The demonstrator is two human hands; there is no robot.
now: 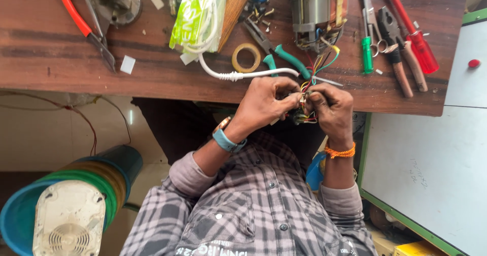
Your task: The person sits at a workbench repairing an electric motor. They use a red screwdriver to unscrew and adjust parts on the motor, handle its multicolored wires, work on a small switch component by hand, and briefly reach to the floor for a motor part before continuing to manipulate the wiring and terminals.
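Note:
My left hand [266, 104], with a teal-strapped watch on its wrist, and my right hand [332, 106], with an orange thread on its wrist, meet at the front edge of the wooden table [50, 58]. Their fingertips pinch a small bundle of coloured wires [304, 116] with a dark part in it. Red, yellow and green wires run from the bundle up to an electric motor [317, 7] on the table. A white cable [238, 75] lies just beyond my left hand's knuckles.
On the table lie a tape roll [246, 57], teal-handled pliers [286, 59], red-handled pliers [83, 25], a green screwdriver [367, 53], a red screwdriver [418, 48] and brown-handled pliers [403, 66]. A white board [426, 154] stands right; stacked tubs with a white appliance [68, 218] lower left.

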